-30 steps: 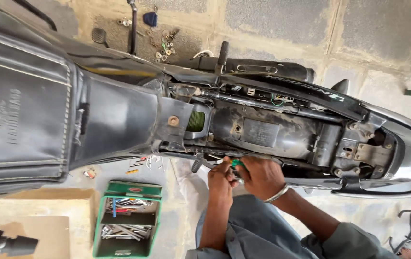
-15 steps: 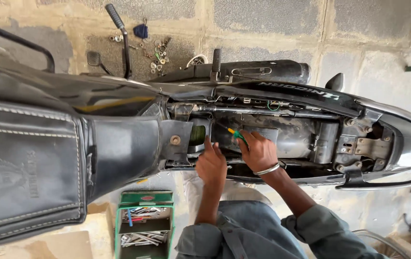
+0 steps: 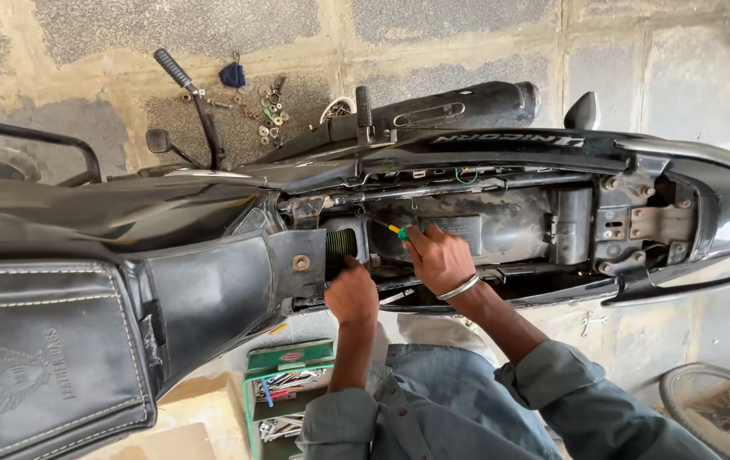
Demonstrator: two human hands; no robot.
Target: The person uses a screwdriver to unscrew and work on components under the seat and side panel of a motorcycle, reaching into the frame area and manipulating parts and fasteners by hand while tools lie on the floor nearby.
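Observation:
A black motorcycle [image 3: 501, 153] lies across the view with its seat off, the open frame bay [image 3: 484, 223] showing. My right hand [image 3: 437, 258] grips a screwdriver with a green and yellow handle [image 3: 398, 231], its tip pointing left into the bay. My left hand [image 3: 350, 294] presses against a small ribbed green part [image 3: 341, 243] at the bay's front end, just behind the black padded tank cover [image 3: 203, 298]. A metal bangle [image 3: 458, 287] sits on my right wrist.
A green toolbox [image 3: 284, 388] with loose tools stands on the floor below the bike. Nuts, washers and a blue cloth [image 3: 250, 89] lie on the ground beyond it. A wheel rim [image 3: 714, 409] is at lower right. Cardboard [image 3: 199, 417] lies at lower left.
Both hands rose from under the frame's lower edge up into the open bay. The screwdriver now points into the frame, and the left hand has settled on the green part.

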